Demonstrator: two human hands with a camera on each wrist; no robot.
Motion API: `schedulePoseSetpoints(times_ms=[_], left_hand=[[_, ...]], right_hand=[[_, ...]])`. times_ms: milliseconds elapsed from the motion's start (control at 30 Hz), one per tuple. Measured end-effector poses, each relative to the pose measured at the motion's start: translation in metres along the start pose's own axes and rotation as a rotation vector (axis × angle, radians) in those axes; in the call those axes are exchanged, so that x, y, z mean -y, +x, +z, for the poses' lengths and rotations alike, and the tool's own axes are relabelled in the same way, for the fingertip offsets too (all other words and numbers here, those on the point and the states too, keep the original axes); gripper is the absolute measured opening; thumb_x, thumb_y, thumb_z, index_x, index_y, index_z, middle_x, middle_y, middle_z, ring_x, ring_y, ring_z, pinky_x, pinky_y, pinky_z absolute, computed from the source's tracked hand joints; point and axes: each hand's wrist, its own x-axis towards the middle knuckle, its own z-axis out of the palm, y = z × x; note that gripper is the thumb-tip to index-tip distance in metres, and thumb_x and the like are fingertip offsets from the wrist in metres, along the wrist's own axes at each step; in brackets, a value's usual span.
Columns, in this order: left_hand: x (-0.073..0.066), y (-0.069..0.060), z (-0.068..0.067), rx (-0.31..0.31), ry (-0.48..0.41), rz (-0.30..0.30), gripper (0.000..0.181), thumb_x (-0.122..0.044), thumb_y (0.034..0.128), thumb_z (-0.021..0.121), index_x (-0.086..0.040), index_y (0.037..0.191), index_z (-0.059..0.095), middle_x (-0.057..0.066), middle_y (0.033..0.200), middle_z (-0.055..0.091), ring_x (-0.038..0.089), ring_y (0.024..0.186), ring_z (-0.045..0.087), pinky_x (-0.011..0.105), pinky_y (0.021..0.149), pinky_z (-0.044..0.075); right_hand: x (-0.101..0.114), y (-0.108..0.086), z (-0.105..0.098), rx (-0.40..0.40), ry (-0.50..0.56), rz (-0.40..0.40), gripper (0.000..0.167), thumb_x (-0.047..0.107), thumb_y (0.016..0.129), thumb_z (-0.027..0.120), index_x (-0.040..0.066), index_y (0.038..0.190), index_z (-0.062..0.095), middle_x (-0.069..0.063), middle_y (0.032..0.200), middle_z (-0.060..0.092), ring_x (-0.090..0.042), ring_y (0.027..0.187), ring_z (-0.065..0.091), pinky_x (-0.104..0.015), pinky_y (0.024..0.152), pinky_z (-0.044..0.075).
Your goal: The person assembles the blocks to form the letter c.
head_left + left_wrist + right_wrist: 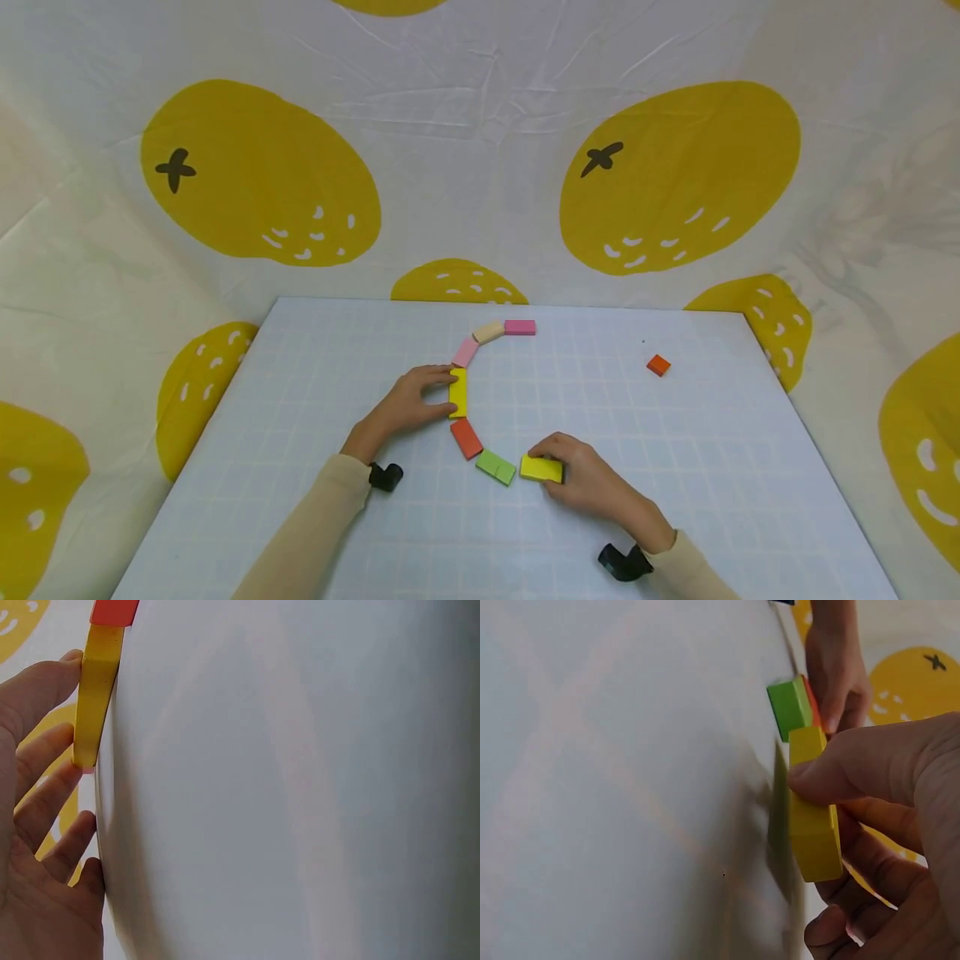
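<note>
Several coloured wooden blocks form a C-shaped curve on the table. My left hand [408, 400] holds a yellow block [458, 392] on the curve's left side, thumb near its lower end and fingertips near its upper end. In the left wrist view, the thumb and fingers touch that yellow block [100, 694]. Between thumb and fingers, my right hand [592, 479] pinches a second yellow block [541, 468], just right of the green block [496, 467]. The right wrist view shows this yellow block [814, 825] slightly above the surface, its shadow beside it.
A red block [467, 438] lies between the left yellow block and the green one. Above come a light pink block [466, 352], a cream block [489, 332] and a darker pink block [520, 327]. An orange block [658, 365] lies apart at the right of the white table [300, 358].
</note>
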Motion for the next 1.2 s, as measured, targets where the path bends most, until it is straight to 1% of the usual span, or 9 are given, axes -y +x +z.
schedulePoseSetpoints(times_ms=[200, 300, 633, 867, 1033, 1200], left_hand=[[-0.002, -0.0001, -0.0001, 0.005, -0.009, -0.018, 0.056, -0.036, 0.0894, 0.081, -0.02, 0.141, 0.065, 0.002, 0.155, 0.053, 0.031, 0.147, 0.043, 0.055, 0.121, 0.036], [-0.0025, 0.0001, 0.0, 0.006, -0.014, -0.015, 0.056, -0.036, 0.0893, 0.081, -0.02, 0.141, 0.065, 0.002, 0.155, 0.054, 0.031, 0.147, 0.043, 0.056, 0.121, 0.036], [0.0008, 0.0015, 0.0, -0.01, -0.003, 0.056, 0.056, -0.032, 0.0891, 0.082, -0.016, 0.14, 0.065, 0.006, 0.153, 0.055, 0.033, 0.146, 0.045, 0.054, 0.122, 0.036], [0.003, 0.0014, 0.0001, -0.015, -0.001, 0.044, 0.055, -0.033, 0.0893, 0.081, -0.017, 0.14, 0.065, 0.006, 0.153, 0.055, 0.033, 0.146, 0.045, 0.055, 0.121, 0.036], [0.0018, 0.0003, -0.0005, -0.021, -0.001, 0.046, 0.055, -0.033, 0.0894, 0.081, -0.016, 0.139, 0.066, 0.006, 0.153, 0.055, 0.033, 0.146, 0.045, 0.056, 0.121, 0.037], [0.0001, -0.0003, -0.0007, -0.013, -0.01, 0.042, 0.055, -0.033, 0.0895, 0.081, -0.016, 0.14, 0.065, 0.007, 0.154, 0.055, 0.034, 0.146, 0.045, 0.056, 0.121, 0.036]], right_hand=[[0.0023, -0.0018, 0.0026, 0.035, 0.01, 0.007, 0.036, 0.003, 0.086, 0.078, 0.015, 0.119, 0.072, 0.006, 0.119, 0.066, -0.012, 0.107, 0.061, -0.033, 0.097, 0.058], [0.0027, -0.0025, 0.004, 0.048, 0.006, 0.001, 0.035, 0.002, 0.086, 0.078, 0.014, 0.119, 0.072, 0.005, 0.119, 0.066, -0.013, 0.109, 0.061, -0.035, 0.098, 0.058], [0.0025, -0.0058, 0.0062, 0.035, -0.028, -0.04, 0.034, 0.001, 0.087, 0.075, 0.013, 0.119, 0.072, 0.006, 0.12, 0.066, -0.015, 0.112, 0.06, -0.038, 0.1, 0.057], [0.0052, -0.0061, 0.0065, 0.037, -0.038, -0.049, 0.034, 0.002, 0.088, 0.075, 0.013, 0.12, 0.072, 0.005, 0.12, 0.066, -0.016, 0.112, 0.06, -0.038, 0.1, 0.057], [0.0065, -0.0051, 0.0064, 0.044, -0.05, -0.05, 0.034, 0.004, 0.089, 0.075, 0.013, 0.122, 0.072, 0.005, 0.122, 0.066, -0.015, 0.111, 0.059, -0.035, 0.098, 0.057], [0.0064, -0.0055, 0.006, 0.049, -0.048, -0.047, 0.034, 0.003, 0.089, 0.075, 0.012, 0.122, 0.072, 0.004, 0.122, 0.066, -0.015, 0.111, 0.059, -0.035, 0.098, 0.057]])
